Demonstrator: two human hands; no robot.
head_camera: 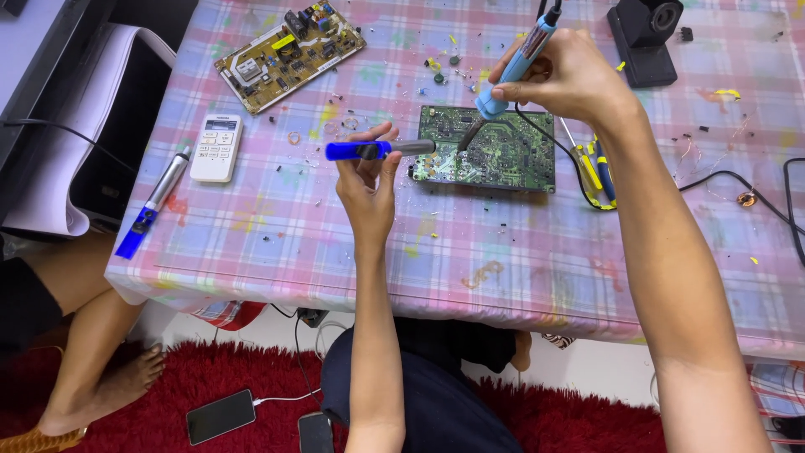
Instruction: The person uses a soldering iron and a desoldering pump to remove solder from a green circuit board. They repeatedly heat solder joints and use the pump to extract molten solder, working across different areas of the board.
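Note:
A green circuit board [503,155] lies on the checked tablecloth [470,252], solder side up. My right hand [570,75] grips a light-blue soldering iron [516,67], its tip down on the board's left part. My left hand [369,180] holds a blue and grey desoldering pump [377,150] level, with its nozzle at the board's left edge, close to the iron's tip.
A yellow circuit board [289,54] lies at the back left, a white remote [216,148] and a second pump [155,205] near the left edge. Screwdrivers [597,172], black cables [738,180] and a black stand [644,38] are to the right. Another person's leg [92,352] and phones [220,416] are below.

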